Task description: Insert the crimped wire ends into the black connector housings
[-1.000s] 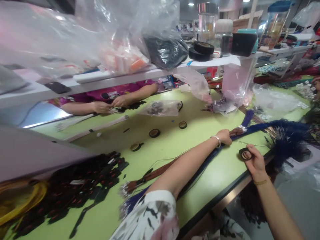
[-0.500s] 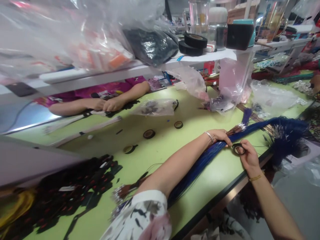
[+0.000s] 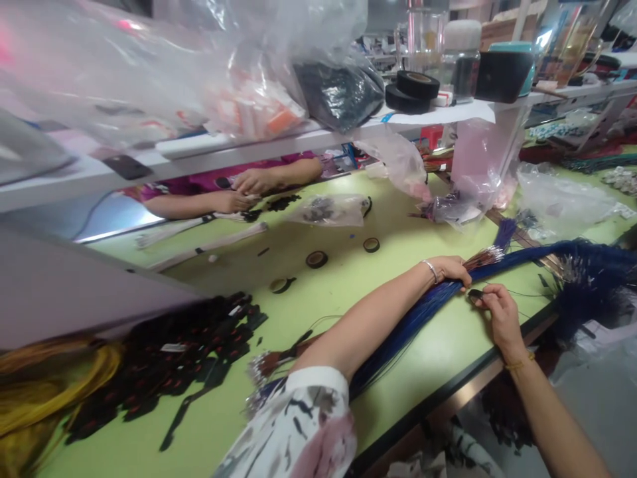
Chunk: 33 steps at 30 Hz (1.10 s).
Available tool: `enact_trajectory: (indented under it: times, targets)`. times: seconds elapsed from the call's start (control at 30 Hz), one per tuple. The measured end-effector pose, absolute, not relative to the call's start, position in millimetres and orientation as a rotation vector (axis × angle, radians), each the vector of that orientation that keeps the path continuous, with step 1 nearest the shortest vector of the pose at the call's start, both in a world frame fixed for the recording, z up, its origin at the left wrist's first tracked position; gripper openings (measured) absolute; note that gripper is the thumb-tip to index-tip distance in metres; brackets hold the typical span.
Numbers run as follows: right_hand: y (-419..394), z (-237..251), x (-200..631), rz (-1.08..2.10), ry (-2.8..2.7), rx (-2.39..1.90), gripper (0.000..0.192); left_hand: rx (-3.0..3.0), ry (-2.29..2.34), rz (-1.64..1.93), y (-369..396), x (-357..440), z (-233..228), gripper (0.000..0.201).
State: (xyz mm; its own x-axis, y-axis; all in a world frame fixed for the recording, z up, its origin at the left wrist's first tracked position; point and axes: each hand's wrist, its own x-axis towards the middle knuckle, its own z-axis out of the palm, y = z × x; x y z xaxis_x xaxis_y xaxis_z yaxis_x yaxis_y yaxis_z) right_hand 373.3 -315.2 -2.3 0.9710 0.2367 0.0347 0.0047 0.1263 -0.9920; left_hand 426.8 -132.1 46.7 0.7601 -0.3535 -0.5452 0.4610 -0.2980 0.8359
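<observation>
A long bundle of dark blue wires (image 3: 413, 323) runs diagonally along the green table, its far end fanning out over the right edge. My left hand (image 3: 450, 270) is closed around the bundle near its middle, beside a cluster of brown wire ends with silvery tips (image 3: 485, 257). Just right of it, my right hand (image 3: 503, 312) pinches a roll of black tape (image 3: 476, 295), now seen nearly edge-on and close to my left fingertips. Whether a strip of tape joins the roll to the bundle, I cannot tell.
Several black tape rolls (image 3: 316, 259) lie mid-table. Black connector pieces (image 3: 184, 358) and yellow wires (image 3: 60, 392) fill the left. Across the table, a co-worker's hands (image 3: 243, 189) handle white cables. A shelf (image 3: 343, 131) crosses above, loaded with plastic bags and jars.
My right hand has turned the tape roll from face-on to nearly edge-on. My left hand keeps its grip. The whole view has shifted, and the co-worker's hands have changed position.
</observation>
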Motion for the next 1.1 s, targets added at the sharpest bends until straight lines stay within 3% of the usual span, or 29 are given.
enact_trajectory:
  times: [0.63,0.93,1.1]
  targets:
    - [-316.1,-7.6,378.6,0.165,-0.215,-1.504,0.018,1.754,0.183,-0.743,-140.1,420.7,43.0,0.007]
    - [-314.5,1.9,381.7,0.4,-0.3,-1.692,0.036,1.836,0.115,-0.643,-137.0,423.8,50.7,0.01]
    - [-313.3,29.6,386.6,0.2,-0.288,-1.649,0.03,2.006,0.06,-0.576,-141.9,412.4,44.9,0.015]
